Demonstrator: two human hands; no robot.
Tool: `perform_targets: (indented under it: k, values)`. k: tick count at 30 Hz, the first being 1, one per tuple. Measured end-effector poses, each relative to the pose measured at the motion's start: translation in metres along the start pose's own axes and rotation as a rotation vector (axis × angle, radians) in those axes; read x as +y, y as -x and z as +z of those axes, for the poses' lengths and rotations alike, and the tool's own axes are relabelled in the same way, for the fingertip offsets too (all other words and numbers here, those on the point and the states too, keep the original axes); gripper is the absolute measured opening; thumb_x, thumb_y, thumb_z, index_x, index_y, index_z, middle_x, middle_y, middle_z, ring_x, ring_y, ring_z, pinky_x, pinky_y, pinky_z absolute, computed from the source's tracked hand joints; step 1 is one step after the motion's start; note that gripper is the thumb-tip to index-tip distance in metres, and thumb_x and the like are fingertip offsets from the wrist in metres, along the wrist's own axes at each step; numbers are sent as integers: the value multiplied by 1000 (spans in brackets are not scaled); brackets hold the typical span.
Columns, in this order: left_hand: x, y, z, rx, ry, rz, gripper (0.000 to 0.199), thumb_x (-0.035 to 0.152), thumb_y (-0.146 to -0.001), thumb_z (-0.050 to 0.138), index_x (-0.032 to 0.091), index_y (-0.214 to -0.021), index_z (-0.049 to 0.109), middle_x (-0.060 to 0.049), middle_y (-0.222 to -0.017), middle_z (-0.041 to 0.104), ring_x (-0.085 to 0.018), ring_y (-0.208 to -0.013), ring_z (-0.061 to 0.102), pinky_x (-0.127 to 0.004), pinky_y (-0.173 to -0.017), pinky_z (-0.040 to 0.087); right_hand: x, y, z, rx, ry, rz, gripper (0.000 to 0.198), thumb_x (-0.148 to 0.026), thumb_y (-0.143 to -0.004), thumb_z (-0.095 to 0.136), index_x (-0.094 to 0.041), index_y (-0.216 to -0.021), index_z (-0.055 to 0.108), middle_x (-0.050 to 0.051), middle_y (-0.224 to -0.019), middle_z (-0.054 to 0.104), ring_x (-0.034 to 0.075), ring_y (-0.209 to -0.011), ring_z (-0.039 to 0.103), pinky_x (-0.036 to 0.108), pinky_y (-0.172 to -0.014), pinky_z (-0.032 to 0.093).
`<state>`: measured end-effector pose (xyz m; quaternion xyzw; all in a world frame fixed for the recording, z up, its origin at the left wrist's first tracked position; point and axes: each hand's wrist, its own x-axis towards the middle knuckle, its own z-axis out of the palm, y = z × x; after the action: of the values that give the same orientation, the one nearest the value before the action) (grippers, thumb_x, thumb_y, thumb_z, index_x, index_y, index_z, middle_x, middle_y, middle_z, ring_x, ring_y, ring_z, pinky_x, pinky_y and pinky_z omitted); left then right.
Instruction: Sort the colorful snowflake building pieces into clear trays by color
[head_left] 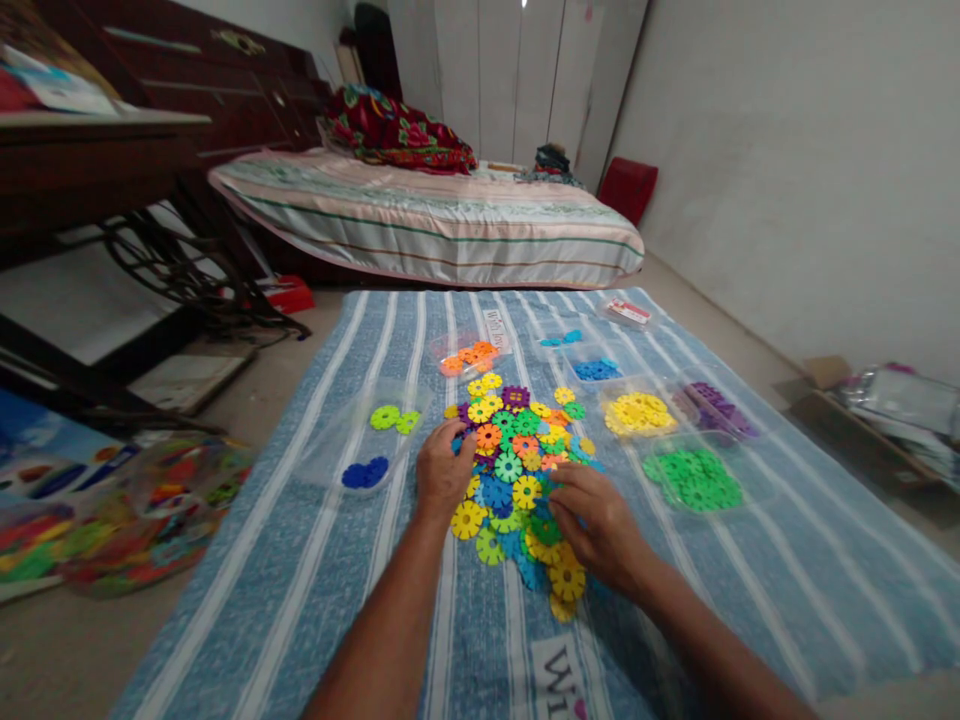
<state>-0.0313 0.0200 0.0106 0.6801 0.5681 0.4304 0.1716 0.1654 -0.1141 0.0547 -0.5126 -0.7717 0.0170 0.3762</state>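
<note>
A loose pile of flower-shaped plastic pieces (508,467) in yellow, green, orange, blue and purple lies on the striped cloth. My left hand (444,468) is at the pile's left edge, its fingers bent and its thumb apart from them, near a purple and blue bit of the pile. Over the right side of the pile, my right hand (600,515) reaches in with index finger and thumb apart, close to orange and green pieces. I make out no piece held in either hand. The undersides of the fingers are partly hidden.
Clear tubs hold sorted pieces: orange (469,356), yellow (640,413), green (697,478), purple (718,408) and light blue (596,370). Lime pieces (385,417) and dark blue pieces (365,472) share a left tray. A bed (450,225) stands beyond the table.
</note>
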Motion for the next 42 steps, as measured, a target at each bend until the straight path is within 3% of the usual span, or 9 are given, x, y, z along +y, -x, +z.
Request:
perform_targets:
  k: [4, 7, 10, 21, 25, 32, 42]
  values:
    - [-1, 0, 0, -1, 3, 0, 23, 35, -81, 52, 21, -93, 65, -7, -111, 69, -22, -106, 62, -37, -99, 45, 39, -49, -27, 133, 186, -50, 22, -18, -90, 47, -21, -80, 66, 9, -94, 68, 21, -98, 62, 38, -88, 51]
    - [-2, 0, 0, -8, 4, 3, 23, 35, -81, 52, 22, -94, 66, -6, -111, 69, -22, -107, 62, -37, -99, 45, 73, -85, -49, 275, 353, 29, 19, -24, -90, 50, -22, -80, 67, 8, -89, 68, 22, -92, 62, 40, -86, 50]
    - [-2, 0, 0, -7, 3, -2, 23, 35, -81, 52, 22, -94, 66, -6, -111, 69, -21, -107, 62, -37, -99, 45, 88, -94, -56, 338, 383, 94, 17, -29, -88, 54, -20, -86, 68, 9, -91, 68, 23, -90, 62, 40, -83, 51]
    - [2, 0, 0, -15, -9, -6, 23, 34, -80, 51, 20, -93, 66, -6, -109, 69, -21, -105, 62, -35, -99, 46, 27, 7, -10, 74, 61, 43, 16, -21, -90, 50, -22, -89, 67, 8, -93, 69, 21, -93, 64, 37, -82, 55]
    - [3, 0, 0, -17, -4, -4, 25, 34, -81, 50, 19, -94, 66, -7, -111, 69, -22, -106, 62, -36, -99, 46, 13, 31, -3, -16, 42, 32, 14, -25, -88, 55, -21, -95, 66, 11, -108, 67, 25, -110, 59, 44, -93, 52]
    - [5, 0, -2, -20, 3, -1, 27, 35, -82, 50, 18, -95, 66, -8, -111, 68, -22, -106, 62, -36, -100, 45, -1, 38, 9, -133, 106, -27, 23, -33, -84, 63, -17, -100, 64, 17, -124, 58, 32, -127, 44, 52, -100, 45]
    - [-2, -2, 2, 1, 10, 14, 24, 34, -80, 53, 19, -92, 66, -7, -108, 69, -22, -105, 63, -38, -99, 46, -12, 42, 28, 16, 185, -76, 8, -19, -87, 55, -17, -88, 63, 14, -113, 64, 30, -119, 53, 50, -94, 49]
